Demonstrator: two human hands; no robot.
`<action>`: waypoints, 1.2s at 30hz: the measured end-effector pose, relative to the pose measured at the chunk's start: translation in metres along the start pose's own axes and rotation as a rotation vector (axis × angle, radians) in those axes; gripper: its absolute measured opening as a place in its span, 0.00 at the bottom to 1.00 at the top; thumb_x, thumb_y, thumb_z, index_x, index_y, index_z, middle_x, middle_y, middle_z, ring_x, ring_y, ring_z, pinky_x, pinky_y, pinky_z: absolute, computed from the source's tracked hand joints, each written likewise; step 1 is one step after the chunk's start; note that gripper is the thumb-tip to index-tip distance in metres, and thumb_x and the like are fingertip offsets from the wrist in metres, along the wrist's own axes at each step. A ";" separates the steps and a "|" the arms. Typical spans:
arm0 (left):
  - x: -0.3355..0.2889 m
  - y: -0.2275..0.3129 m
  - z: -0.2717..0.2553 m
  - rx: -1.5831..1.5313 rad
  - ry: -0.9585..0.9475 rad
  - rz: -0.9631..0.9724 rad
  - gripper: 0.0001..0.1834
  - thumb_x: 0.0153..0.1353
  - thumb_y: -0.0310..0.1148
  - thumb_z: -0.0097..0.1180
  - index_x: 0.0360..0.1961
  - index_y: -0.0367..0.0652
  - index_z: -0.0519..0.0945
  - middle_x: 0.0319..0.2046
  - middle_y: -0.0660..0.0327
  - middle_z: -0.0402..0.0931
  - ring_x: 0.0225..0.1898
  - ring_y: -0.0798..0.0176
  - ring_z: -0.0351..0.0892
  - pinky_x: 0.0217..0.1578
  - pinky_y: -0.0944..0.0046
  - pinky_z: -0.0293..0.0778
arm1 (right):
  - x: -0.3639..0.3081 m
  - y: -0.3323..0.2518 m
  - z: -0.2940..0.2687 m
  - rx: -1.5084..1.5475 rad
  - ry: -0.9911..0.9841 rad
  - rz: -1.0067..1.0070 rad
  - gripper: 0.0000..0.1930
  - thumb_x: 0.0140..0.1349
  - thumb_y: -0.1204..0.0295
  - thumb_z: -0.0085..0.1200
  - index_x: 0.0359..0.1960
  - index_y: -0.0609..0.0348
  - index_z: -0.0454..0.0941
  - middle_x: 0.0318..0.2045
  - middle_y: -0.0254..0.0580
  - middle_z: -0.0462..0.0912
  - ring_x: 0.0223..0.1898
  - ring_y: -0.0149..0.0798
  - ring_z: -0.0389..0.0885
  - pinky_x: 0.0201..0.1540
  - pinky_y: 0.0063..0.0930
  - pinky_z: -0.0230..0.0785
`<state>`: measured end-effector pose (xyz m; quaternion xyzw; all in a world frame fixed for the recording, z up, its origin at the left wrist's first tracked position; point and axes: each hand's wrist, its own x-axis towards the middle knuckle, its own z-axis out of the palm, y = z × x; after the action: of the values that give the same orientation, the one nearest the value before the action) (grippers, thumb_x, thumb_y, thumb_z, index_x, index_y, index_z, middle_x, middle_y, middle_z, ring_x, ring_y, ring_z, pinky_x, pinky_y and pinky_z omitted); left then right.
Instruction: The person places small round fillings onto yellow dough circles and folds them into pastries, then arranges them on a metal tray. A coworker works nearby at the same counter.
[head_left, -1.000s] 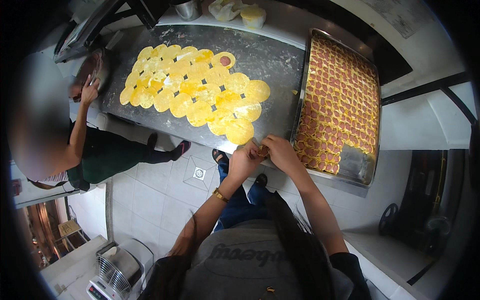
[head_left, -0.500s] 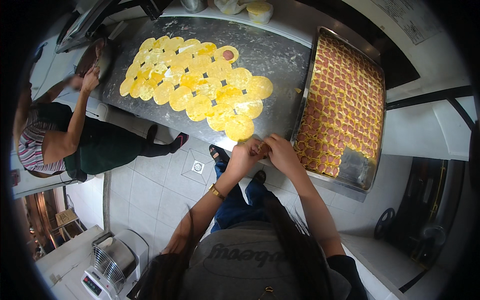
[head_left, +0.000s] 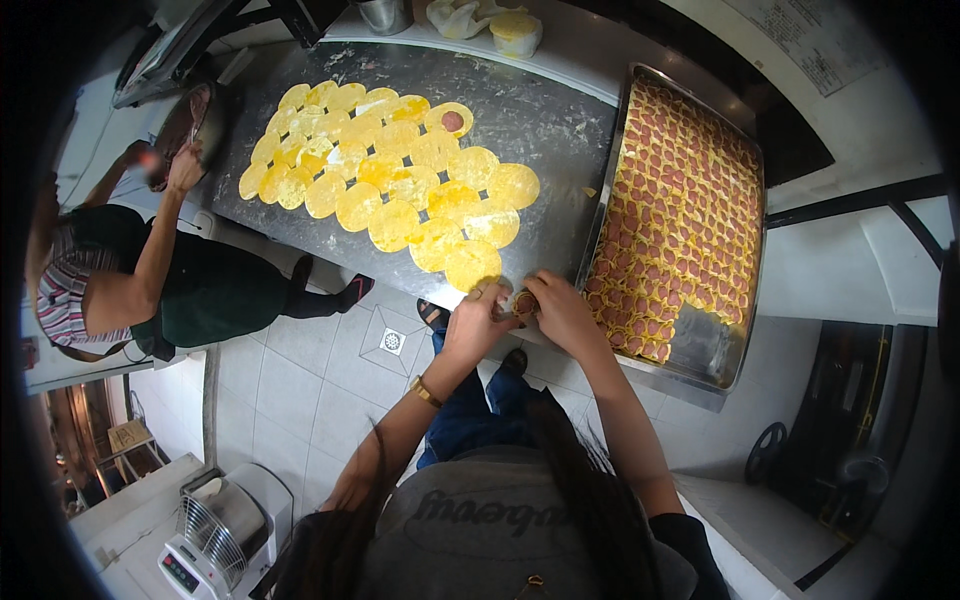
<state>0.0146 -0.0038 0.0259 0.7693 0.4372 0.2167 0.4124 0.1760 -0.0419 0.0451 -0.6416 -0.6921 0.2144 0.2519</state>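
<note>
Person (head_left: 480, 545) grips small round pc (head_left: 524, 301) btwn fingertips of L hand (head_left: 472, 326) & R hand (head_left: 559, 311), nr tabletop (head_left: 560, 135) edge. Yellow discs (head_left: 393, 226) ahead; tray (head_left: 712, 348) w/ reddish-topped pcs (head_left: 682, 205) to R.

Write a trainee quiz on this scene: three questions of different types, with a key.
1. True or false: the metal tray is covered with filled pieces right into every corner.
2. How many of the flat yellow rounds on the table show a reddish filling? A) none B) one C) five
3. Fill in: the small filled piece sits between the left hand and the ____.

Key:
1. False; bare metal shows at its near right corner.
2. B
3. right hand
</note>
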 end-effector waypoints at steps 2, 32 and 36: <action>0.002 -0.009 0.005 -0.118 0.019 0.060 0.17 0.44 0.27 0.68 0.35 0.40 0.75 0.27 0.55 0.78 0.26 0.55 0.79 0.29 0.60 0.75 | 0.003 -0.003 0.000 0.027 -0.150 0.081 0.05 0.49 0.82 0.49 0.29 0.64 0.74 0.33 0.49 0.74 0.39 0.52 0.75 0.42 0.42 0.68; 0.000 -0.010 0.009 -0.026 0.012 0.068 0.18 0.45 0.21 0.65 0.40 0.39 0.76 0.29 0.52 0.78 0.30 0.54 0.80 0.32 0.62 0.75 | -0.004 -0.001 0.012 0.115 -0.051 0.090 0.07 0.51 0.81 0.49 0.32 0.67 0.75 0.37 0.52 0.75 0.45 0.53 0.74 0.45 0.41 0.68; 0.002 -0.006 0.004 -0.076 0.045 0.095 0.17 0.45 0.21 0.65 0.38 0.39 0.77 0.28 0.53 0.78 0.29 0.56 0.81 0.32 0.63 0.76 | -0.009 -0.008 0.010 -0.060 0.049 0.160 0.06 0.53 0.81 0.47 0.33 0.67 0.75 0.36 0.51 0.75 0.44 0.53 0.74 0.44 0.41 0.68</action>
<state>0.0155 -0.0022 0.0184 0.7680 0.4007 0.2699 0.4205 0.1640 -0.0510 0.0411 -0.7072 -0.6381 0.1974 0.2316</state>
